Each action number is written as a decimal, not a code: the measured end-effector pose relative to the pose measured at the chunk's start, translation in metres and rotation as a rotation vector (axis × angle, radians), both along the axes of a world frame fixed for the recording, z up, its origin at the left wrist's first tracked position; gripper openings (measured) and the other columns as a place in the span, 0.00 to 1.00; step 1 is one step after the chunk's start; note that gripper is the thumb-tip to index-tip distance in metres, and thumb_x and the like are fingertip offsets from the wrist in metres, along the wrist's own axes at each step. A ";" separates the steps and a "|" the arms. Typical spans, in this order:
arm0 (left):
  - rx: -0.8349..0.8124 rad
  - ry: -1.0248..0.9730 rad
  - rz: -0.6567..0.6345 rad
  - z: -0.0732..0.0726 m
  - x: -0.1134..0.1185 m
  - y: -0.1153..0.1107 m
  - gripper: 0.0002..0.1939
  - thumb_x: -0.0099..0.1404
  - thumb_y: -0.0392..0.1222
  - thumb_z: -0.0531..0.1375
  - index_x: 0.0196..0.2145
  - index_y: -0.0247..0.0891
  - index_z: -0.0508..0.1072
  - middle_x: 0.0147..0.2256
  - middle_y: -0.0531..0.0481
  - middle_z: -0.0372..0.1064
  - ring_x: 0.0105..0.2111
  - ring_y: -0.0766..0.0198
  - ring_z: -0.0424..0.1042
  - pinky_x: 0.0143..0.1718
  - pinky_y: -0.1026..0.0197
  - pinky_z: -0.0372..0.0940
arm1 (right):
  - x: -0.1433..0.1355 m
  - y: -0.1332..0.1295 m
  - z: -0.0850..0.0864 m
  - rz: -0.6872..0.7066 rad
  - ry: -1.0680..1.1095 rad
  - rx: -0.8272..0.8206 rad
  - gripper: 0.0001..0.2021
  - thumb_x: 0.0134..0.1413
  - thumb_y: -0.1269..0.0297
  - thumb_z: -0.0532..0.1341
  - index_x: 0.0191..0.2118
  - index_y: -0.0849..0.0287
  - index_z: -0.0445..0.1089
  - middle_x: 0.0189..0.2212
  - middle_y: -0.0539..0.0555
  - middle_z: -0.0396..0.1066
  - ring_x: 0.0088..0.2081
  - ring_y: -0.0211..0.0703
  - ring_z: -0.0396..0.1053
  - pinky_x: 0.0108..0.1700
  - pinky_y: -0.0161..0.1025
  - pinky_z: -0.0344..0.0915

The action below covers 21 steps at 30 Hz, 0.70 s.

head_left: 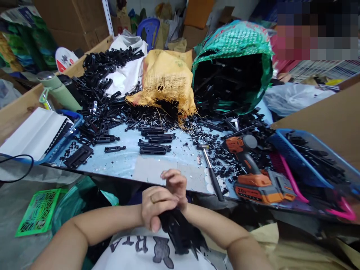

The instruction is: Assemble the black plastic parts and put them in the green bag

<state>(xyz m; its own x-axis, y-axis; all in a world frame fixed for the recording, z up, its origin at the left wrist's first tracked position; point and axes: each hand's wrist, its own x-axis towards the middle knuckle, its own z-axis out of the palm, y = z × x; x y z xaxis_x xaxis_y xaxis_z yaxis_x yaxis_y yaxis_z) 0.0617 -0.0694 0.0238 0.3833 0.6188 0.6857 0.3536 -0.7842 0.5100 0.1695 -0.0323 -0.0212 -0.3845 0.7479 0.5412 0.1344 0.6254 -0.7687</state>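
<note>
Both hands are close together at the table's front edge, above my lap. My left hand (156, 205), with a ring on one finger, is closed on the upper end of a bundle of long black plastic parts (182, 232). The bundle slants down across my shirt, its lower end blurred. Just behind it, my right hand (177, 184) touches the left, its fingers curled inward. Whatever they close on is hidden. Several black plastic bars (154, 147) lie in short stacks on the table ahead, beside a single black bar (114, 149).
A hammer (212, 172) and an orange cordless power tool (253, 172) lie at the right, among small screws and pins. Behind are a yellow sack (168, 75) and a green sack (233, 33) of black parts. A blue basket (306, 161) stands right, a green bottle (60, 92) left.
</note>
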 end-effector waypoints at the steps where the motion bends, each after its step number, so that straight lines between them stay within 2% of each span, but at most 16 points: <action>1: 0.088 -0.011 0.049 -0.006 -0.003 0.007 0.43 0.63 0.62 0.23 0.39 0.37 0.71 0.28 0.41 0.70 0.35 0.58 0.70 0.34 0.56 0.66 | -0.008 0.011 -0.002 -0.089 0.042 -0.009 0.30 0.57 0.42 0.29 0.41 0.54 0.61 0.37 0.62 0.62 0.40 0.50 0.64 0.39 0.50 0.65; 3: 0.249 0.000 0.184 -0.021 -0.015 0.025 0.38 0.64 0.63 0.31 0.48 0.35 0.68 0.33 0.41 0.71 0.38 0.56 0.70 0.37 0.56 0.66 | -0.012 0.047 -0.001 -0.113 0.034 0.039 0.26 0.60 0.46 0.33 0.45 0.54 0.60 0.47 0.62 0.60 0.49 0.49 0.62 0.46 0.51 0.64; 4: 0.291 0.079 0.257 -0.029 -0.023 0.035 0.37 0.64 0.64 0.34 0.51 0.34 0.66 0.34 0.40 0.71 0.38 0.56 0.70 0.37 0.56 0.65 | -0.008 0.070 0.000 -0.102 -0.050 0.083 0.23 0.60 0.46 0.39 0.46 0.55 0.60 0.51 0.62 0.58 0.53 0.49 0.59 0.50 0.51 0.61; 5: 0.305 0.179 0.336 -0.037 -0.030 0.045 0.37 0.64 0.64 0.36 0.51 0.34 0.66 0.34 0.40 0.71 0.37 0.56 0.70 0.36 0.57 0.65 | -0.002 0.095 -0.001 -0.140 -0.170 0.115 0.22 0.58 0.46 0.46 0.47 0.56 0.62 0.55 0.62 0.55 0.57 0.51 0.54 0.55 0.52 0.57; 7: 0.263 0.397 0.444 -0.051 -0.044 0.062 0.35 0.63 0.64 0.42 0.51 0.34 0.67 0.33 0.41 0.70 0.34 0.57 0.70 0.33 0.58 0.64 | 0.012 0.139 -0.008 -0.286 -0.362 0.106 0.24 0.56 0.47 0.52 0.51 0.59 0.62 0.57 0.63 0.53 0.61 0.54 0.48 0.59 0.54 0.51; 8: 0.229 0.495 0.455 -0.057 -0.048 0.067 0.33 0.62 0.64 0.45 0.50 0.34 0.68 0.33 0.41 0.70 0.34 0.57 0.69 0.33 0.58 0.64 | 0.017 0.155 -0.014 -0.331 -0.449 0.063 0.24 0.56 0.49 0.53 0.53 0.60 0.62 0.57 0.63 0.55 0.60 0.54 0.49 0.59 0.53 0.51; 10: 0.172 0.645 0.394 -0.065 -0.054 0.071 0.29 0.61 0.61 0.51 0.49 0.35 0.69 0.35 0.41 0.70 0.36 0.56 0.69 0.36 0.57 0.63 | 0.020 0.171 -0.027 -0.369 -0.570 0.013 0.22 0.60 0.53 0.50 0.55 0.60 0.62 0.56 0.62 0.59 0.59 0.51 0.53 0.58 0.50 0.53; 13: 0.116 0.751 0.283 -0.070 -0.058 0.069 0.21 0.61 0.50 0.57 0.49 0.37 0.67 0.40 0.41 0.68 0.41 0.56 0.67 0.42 0.55 0.61 | 0.007 0.167 -0.039 -0.330 -0.667 0.058 0.20 0.63 0.57 0.48 0.55 0.58 0.63 0.52 0.59 0.65 0.53 0.46 0.61 0.54 0.45 0.57; 15: 0.088 0.762 0.309 -0.072 -0.062 0.071 0.19 0.62 0.46 0.58 0.50 0.37 0.66 0.42 0.41 0.67 0.42 0.56 0.66 0.42 0.54 0.60 | -0.004 0.167 -0.034 -0.330 -0.698 0.102 0.21 0.63 0.56 0.47 0.56 0.58 0.62 0.49 0.58 0.68 0.49 0.45 0.64 0.52 0.43 0.57; 17: 0.062 0.747 0.376 -0.075 -0.070 0.079 0.20 0.61 0.45 0.59 0.50 0.37 0.67 0.43 0.40 0.67 0.41 0.55 0.66 0.40 0.54 0.60 | -0.011 0.185 -0.021 -0.396 -0.700 0.126 0.22 0.64 0.56 0.46 0.57 0.60 0.60 0.49 0.59 0.68 0.47 0.45 0.64 0.51 0.42 0.57; 19: 0.039 0.727 0.414 -0.077 -0.078 0.092 0.20 0.60 0.45 0.60 0.49 0.38 0.67 0.43 0.40 0.68 0.41 0.54 0.66 0.40 0.54 0.60 | -0.013 0.219 -0.005 -0.487 -0.716 0.132 0.22 0.64 0.58 0.44 0.58 0.63 0.58 0.51 0.61 0.65 0.49 0.46 0.62 0.51 0.41 0.57; 21: 0.013 0.706 0.428 -0.076 -0.086 0.104 0.20 0.60 0.45 0.60 0.49 0.39 0.68 0.44 0.40 0.68 0.44 0.53 0.66 0.43 0.53 0.59 | -0.013 0.259 0.011 -0.579 -0.820 0.097 0.22 0.63 0.60 0.46 0.58 0.66 0.57 0.51 0.63 0.65 0.50 0.49 0.60 0.49 0.42 0.58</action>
<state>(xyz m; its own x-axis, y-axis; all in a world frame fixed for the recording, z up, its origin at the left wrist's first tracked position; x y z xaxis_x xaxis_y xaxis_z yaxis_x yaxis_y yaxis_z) -0.0238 0.0346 -0.0522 0.4597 0.8028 0.3796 0.8570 -0.5132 0.0475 0.1567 0.2272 -0.0103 -0.2569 0.9041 0.3416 0.9017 0.3513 -0.2518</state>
